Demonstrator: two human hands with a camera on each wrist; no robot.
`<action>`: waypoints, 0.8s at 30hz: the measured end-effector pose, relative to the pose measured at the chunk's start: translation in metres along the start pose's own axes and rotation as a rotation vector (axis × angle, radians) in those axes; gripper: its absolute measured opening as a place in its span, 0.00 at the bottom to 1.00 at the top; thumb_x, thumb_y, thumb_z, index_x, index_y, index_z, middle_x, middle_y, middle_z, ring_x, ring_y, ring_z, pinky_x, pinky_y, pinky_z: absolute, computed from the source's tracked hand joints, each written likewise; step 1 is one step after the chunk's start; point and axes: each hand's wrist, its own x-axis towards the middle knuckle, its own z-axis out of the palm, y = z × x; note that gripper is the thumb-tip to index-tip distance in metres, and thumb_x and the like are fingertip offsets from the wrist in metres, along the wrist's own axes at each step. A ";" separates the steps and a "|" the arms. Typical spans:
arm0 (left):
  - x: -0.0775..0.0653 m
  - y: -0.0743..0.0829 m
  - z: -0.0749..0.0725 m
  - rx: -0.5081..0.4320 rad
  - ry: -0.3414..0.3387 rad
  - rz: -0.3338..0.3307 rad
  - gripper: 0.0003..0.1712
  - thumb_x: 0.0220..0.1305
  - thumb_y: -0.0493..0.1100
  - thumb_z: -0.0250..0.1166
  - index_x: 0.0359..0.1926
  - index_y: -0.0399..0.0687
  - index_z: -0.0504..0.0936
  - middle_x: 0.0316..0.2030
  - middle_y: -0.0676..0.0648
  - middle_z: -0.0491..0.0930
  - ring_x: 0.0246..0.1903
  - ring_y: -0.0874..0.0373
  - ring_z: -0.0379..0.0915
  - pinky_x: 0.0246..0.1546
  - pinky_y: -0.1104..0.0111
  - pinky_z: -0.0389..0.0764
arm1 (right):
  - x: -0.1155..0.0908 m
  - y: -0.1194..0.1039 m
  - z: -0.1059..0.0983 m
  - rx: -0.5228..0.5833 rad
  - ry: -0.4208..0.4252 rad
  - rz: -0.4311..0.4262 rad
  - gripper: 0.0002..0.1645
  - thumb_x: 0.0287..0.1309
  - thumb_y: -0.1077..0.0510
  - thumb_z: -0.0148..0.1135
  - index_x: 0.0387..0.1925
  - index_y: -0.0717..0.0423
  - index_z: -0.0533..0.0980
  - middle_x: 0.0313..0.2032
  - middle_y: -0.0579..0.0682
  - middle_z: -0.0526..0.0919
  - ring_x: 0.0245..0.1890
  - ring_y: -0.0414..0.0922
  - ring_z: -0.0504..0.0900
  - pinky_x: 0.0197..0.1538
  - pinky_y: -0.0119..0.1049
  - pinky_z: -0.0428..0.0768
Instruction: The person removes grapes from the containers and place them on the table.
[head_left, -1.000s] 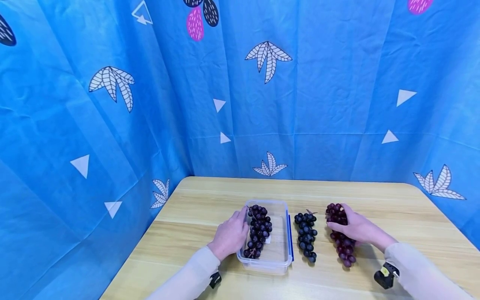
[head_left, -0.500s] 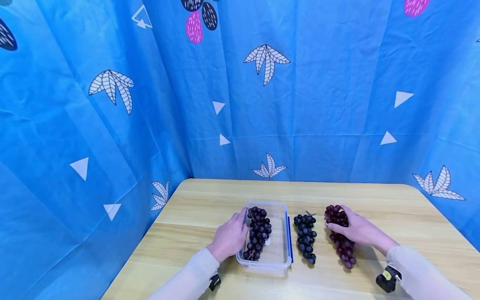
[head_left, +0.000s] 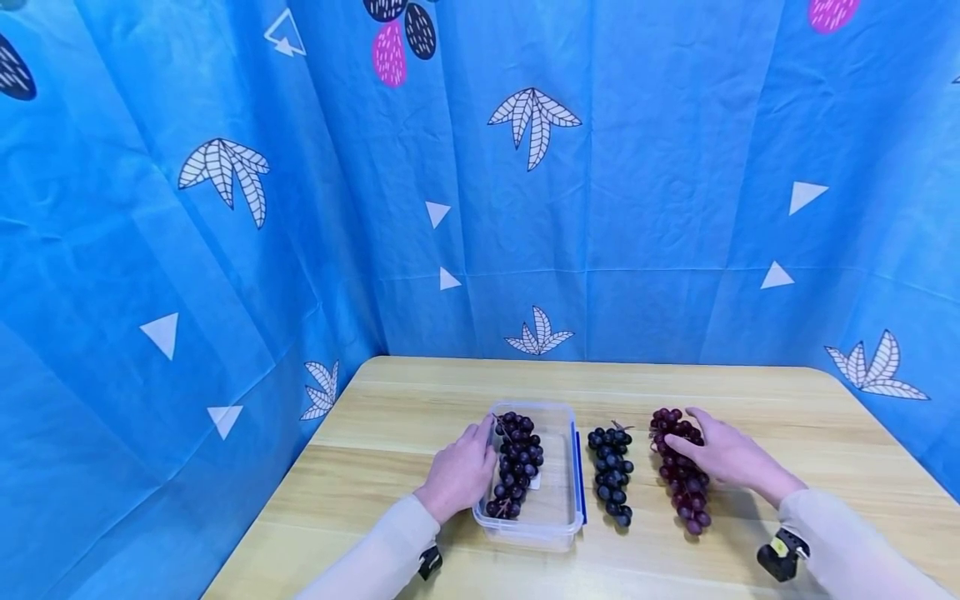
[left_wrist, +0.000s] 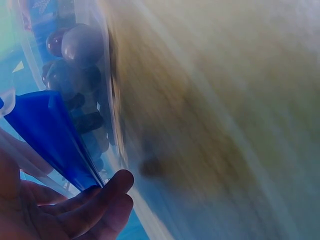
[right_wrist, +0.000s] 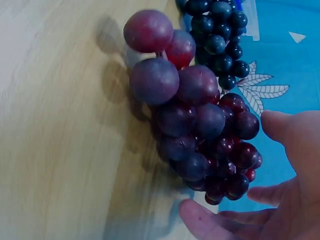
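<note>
My left hand (head_left: pixel 459 471) holds the left rim of a clear plastic food container (head_left: pixel 557 492). In the left wrist view its fingers (left_wrist: pixel 107 200) lie at the container's blue side latch (left_wrist: pixel 52 135). A dark purple grape bunch (head_left: pixel 517 462) lies inside, along the left wall. My right hand (head_left: pixel 723 454) is spread beside and partly over a red grape bunch (head_left: pixel 686 492) on the table. In the right wrist view, thumb and fingers stand apart from these red grapes (right_wrist: pixel 195 120), with a gap showing.
Between container and red grapes lies a blue-black grape bunch (head_left: pixel 612 475), its stem pointing to the back. Another blue latch (head_left: pixel 581 479) hangs down the container's right side. The wooden table (head_left: pixel 420 392) ends at a blue patterned curtain (head_left: pixel 660 208).
My right hand has loosened from the red grape bunch, its thumb and fingers lifting and shifting slightly right. The left hand stays at the container.
</note>
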 end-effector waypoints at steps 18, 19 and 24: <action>0.000 0.000 0.000 0.000 -0.009 -0.004 0.33 0.75 0.45 0.51 0.76 0.40 0.60 0.56 0.39 0.79 0.23 0.59 0.72 0.23 0.67 0.77 | 0.004 -0.039 -0.013 -0.148 0.178 -0.177 0.39 0.67 0.40 0.59 0.67 0.63 0.70 0.62 0.73 0.73 0.60 0.74 0.71 0.58 0.70 0.70; 0.000 0.000 0.000 0.000 -0.011 -0.005 0.33 0.75 0.45 0.51 0.76 0.40 0.60 0.56 0.39 0.79 0.22 0.60 0.71 0.23 0.67 0.76 | 0.005 -0.043 -0.013 -0.149 0.179 -0.188 0.37 0.67 0.41 0.59 0.66 0.63 0.70 0.62 0.72 0.74 0.61 0.73 0.71 0.59 0.70 0.70; 0.000 0.001 0.000 0.000 -0.014 -0.006 0.33 0.75 0.45 0.51 0.76 0.40 0.59 0.56 0.39 0.79 0.21 0.61 0.70 0.23 0.67 0.76 | 0.006 -0.064 -0.014 -0.155 0.173 -0.246 0.31 0.66 0.46 0.61 0.63 0.61 0.74 0.61 0.69 0.76 0.61 0.71 0.72 0.60 0.68 0.70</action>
